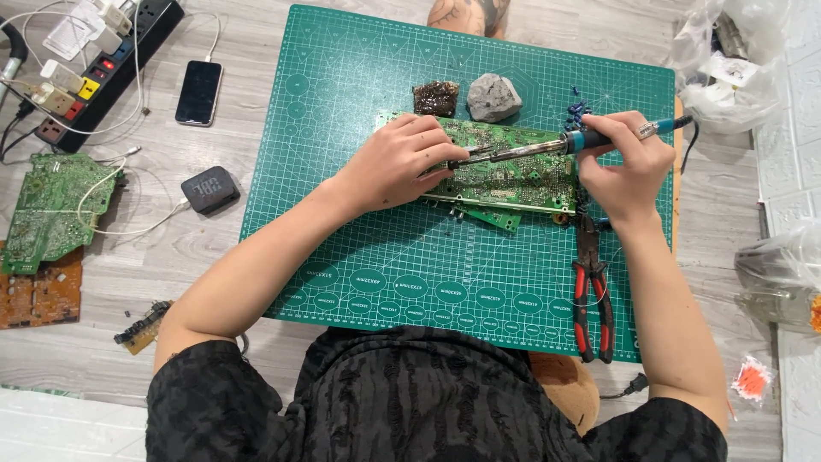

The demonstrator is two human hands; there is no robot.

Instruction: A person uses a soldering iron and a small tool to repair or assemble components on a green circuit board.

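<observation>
A green circuit board (pixel 505 171) lies on a green cutting mat (pixel 385 257). My left hand (pixel 398 162) rests on the board's left part and pinches thin metal tweezers (pixel 477 154) whose tips point right. My right hand (pixel 623 162) grips a soldering iron (pixel 547 147) by its blue handle, and the metal tip reaches left over the board, close to the tweezers. A smaller green board piece (pixel 496 218) pokes out under the big board's near edge.
Red-handled pliers (pixel 592 291) lie on the mat's right side. A dark sponge block (pixel 436 97) and a grey stone (pixel 493 97) sit behind the board. On the floor to the left are a phone (pixel 199 92), a small clock (pixel 209 189), a power strip (pixel 103 73) and spare boards (pixel 51 205).
</observation>
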